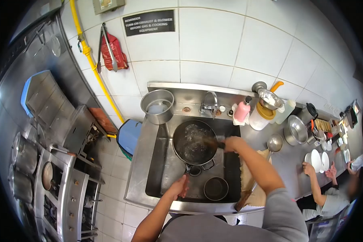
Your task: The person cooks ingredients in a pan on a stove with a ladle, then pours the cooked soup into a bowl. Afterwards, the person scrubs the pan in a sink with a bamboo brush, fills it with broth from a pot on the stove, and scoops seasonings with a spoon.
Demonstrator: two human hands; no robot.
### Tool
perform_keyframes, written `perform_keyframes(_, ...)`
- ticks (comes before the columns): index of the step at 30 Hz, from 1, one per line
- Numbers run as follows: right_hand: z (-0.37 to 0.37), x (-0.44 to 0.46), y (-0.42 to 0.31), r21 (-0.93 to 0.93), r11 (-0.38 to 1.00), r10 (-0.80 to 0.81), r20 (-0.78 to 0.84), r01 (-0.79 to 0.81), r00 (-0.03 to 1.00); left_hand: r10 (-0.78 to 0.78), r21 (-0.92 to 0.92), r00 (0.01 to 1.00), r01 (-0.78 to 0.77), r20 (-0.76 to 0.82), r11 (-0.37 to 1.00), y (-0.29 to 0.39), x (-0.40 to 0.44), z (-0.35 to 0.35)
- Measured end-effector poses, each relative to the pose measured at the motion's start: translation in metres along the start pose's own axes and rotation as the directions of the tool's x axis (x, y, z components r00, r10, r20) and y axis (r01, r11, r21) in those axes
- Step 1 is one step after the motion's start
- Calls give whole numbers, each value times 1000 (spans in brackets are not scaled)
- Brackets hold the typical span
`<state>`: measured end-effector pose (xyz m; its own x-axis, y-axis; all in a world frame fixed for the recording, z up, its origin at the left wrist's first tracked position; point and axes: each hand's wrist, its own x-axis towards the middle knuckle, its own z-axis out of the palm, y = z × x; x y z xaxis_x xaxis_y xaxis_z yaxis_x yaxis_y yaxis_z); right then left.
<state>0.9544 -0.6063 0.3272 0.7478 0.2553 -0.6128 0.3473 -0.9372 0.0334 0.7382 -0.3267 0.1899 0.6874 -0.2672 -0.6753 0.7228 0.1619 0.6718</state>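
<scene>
Pan (184,147) lies beyond left hand (178,188); right hand (232,144) is beside its rim.

A wall sign (149,22) (naming "gas & cooking equipment"), a steel sink (159,171) and a stove (66,177) are marking this as a commercial kitchen.

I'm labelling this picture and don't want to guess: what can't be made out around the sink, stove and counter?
- Head view: what the right hand grips; motion blur smears it.
- Head view: the bottom of the large pan; glare and blur mask it.
- Head view: small items down the counter; too small and crowded.
- Head view: the near end of the stove; the picture's bottom edge cuts it off.
</scene>
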Motion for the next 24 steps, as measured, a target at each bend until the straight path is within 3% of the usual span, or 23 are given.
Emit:
perform_keyframes(1, 25, 45, 7, 20, 998, -61, -246, 68, 967, -4, 6, 1000, 4, -23, 1000, 2, 2, 1)
perform_keyframes(2, 33, 65, -5, 96, 985, -100, -352, 142, 931, -7, 21, 1000, 7, -22, 1000, 3, 2, 0)
perform_keyframes(4, 36, 59, -52, 591, 782, -47, -255, 195, 966, 0, 24, 997, 1, -71, 1000, 7, 2, -1)
perform_keyframes(6, 57, 62, -77, 720, 644, -206, -163, 259, 965, 32, 68, 993, -24, -113, 997, 12, 4, -1)
perform_keyframes(7, 65, 57, -69, 729, 636, -196, -164, 252, 967, 59, 100, 987, -44, -148, 994, 10, 4, 1)
perform_keyframes(9, 70, 27, -37, 625, 735, -376, 52, 264, 925, 88, 128, 979, -65, -185, 990, 11, 2, 6)
perform_keyframes(11, 44, -31, -1, 582, 812, -220, 252, 34, 942, 109, 162, 969, -73, -223, 984, 6, -2, 7)
perform_keyframes(14, 39, -38, 57, 497, 868, -172, 290, 5, 941, 218, 328, 956, -144, -199, 934, 3, -5, 1)
perform_keyframes(16, 41, -48, 71, 243, 970, -1, -113, 28, 994, 263, 358, 941, -175, -212, 917, 1, -8, -9)
perform_keyframes(17, 39, -63, 70, 246, 969, -5, -114, 33, 993, 263, 361, 940, -173, -217, 916, 1, -13, -10)
perform_keyframes(19, 29, -100, 64, 488, 872, 49, -141, 26, 989, 379, 505, 892, -216, -246, 835, 3, -27, -10)
perform_keyframes(20, 40, -93, 68, 491, 870, 42, -143, 34, 989, 396, 624, 878, -153, -270, 767, 7, -38, -11)
perform_keyframes(21, 61, -83, 74, 422, 890, -33, -317, 172, 948, 395, 627, 876, -146, -278, 765, 6, -47, -17)
perform_keyframes(22, 79, -77, 73, 329, 897, -113, -474, 295, 873, 542, 766, 809, -195, -228, 613, 2, -56, -24)
perform_keyframes(23, 86, -80, 66, 331, 893, -121, -475, 304, 872, 669, 875, 729, -219, -148, 432, 0, -65, -27)
perform_keyframes(24, 90, -87, 56, 315, 912, -73, -501, 261, 862, 601, 879, 767, -108, -224, 465, 12, -88, -16)
